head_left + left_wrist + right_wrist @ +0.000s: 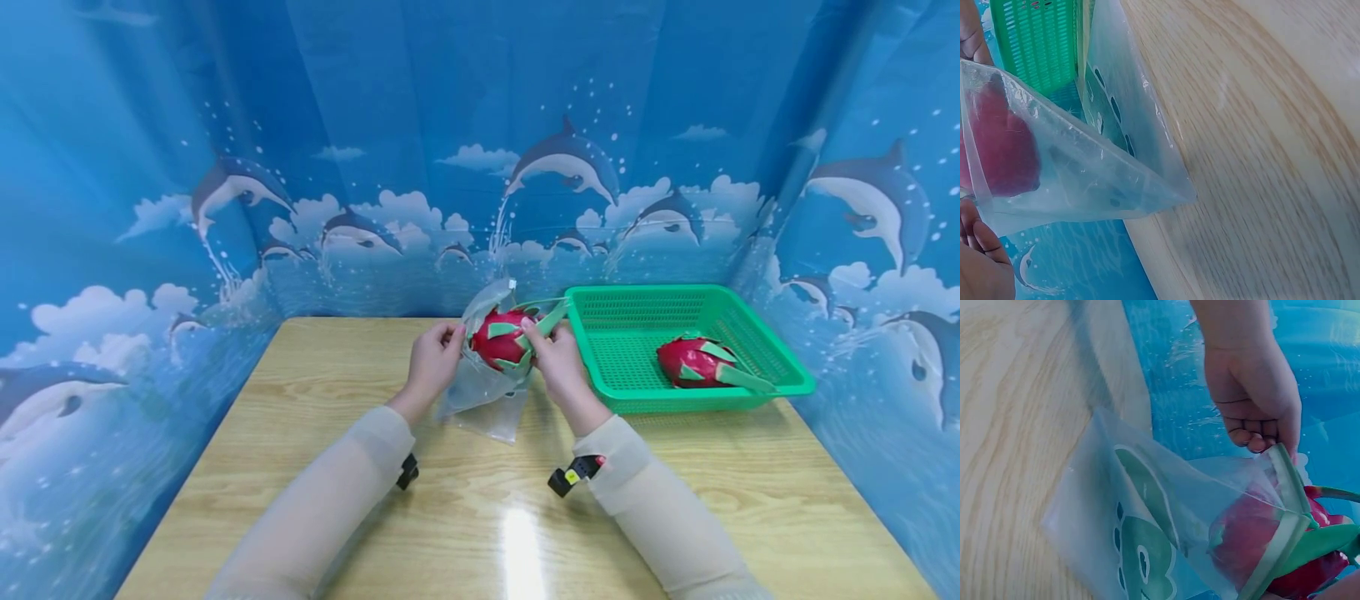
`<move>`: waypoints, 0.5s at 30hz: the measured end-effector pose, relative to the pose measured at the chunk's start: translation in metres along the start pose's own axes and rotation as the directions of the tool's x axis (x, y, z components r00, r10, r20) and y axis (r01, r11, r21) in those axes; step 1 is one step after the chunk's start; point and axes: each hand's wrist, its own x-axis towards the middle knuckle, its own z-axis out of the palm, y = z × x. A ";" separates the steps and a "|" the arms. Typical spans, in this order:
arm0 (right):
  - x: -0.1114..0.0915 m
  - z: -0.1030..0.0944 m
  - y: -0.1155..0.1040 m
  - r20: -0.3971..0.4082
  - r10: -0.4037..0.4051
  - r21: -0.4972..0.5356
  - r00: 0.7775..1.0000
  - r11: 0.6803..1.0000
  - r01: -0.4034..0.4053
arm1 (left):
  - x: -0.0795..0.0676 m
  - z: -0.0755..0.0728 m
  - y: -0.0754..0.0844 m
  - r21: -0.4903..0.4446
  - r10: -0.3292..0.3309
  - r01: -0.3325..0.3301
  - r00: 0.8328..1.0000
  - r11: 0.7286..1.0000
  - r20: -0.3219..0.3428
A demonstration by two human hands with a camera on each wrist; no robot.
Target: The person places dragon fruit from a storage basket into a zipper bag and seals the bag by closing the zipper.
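A clear plastic bag (476,393) with a green-trimmed mouth and a green print (1154,556) hangs over the table. Inside its mouth sits a red dragon fruit (497,340) with green scales, partly in the bag, as the right wrist view shows. My left hand (433,364) pinches the bag's edge between thumb and fingers. On the other side, my right hand (561,367) grips the dragon fruit near its green leaf end, thumb on top. The right fingers behind the fruit are mostly hidden.
To the right stands a green plastic basket (600,392) with perforated sides. A second dragon fruit (692,363) lies in it, one leaf reaching over the front rim. The wooden table (450,517) ends at a blue dolphin-print curtain (420,100).
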 end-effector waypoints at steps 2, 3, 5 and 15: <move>-0.001 0.001 0.002 -0.010 -0.013 -0.072 1.000 0.997 0.012 | 0.000 0.000 0.000 -0.002 0.000 0.000 1.000 1.000 -0.002; -0.001 0.001 0.003 -0.014 -0.020 -0.112 1.000 0.994 0.018 | 0.000 0.000 0.000 -0.001 -0.001 0.001 1.000 1.000 -0.001; 0.000 0.003 0.007 -0.016 -0.036 -0.181 0.999 0.983 0.033 | 0.000 0.000 0.000 -0.002 -0.001 0.001 1.000 1.000 0.004; 0.004 0.007 0.022 0.055 -0.131 -0.383 0.990 0.913 0.142 | 0.000 0.001 -0.003 0.002 0.009 -0.009 1.000 1.000 0.005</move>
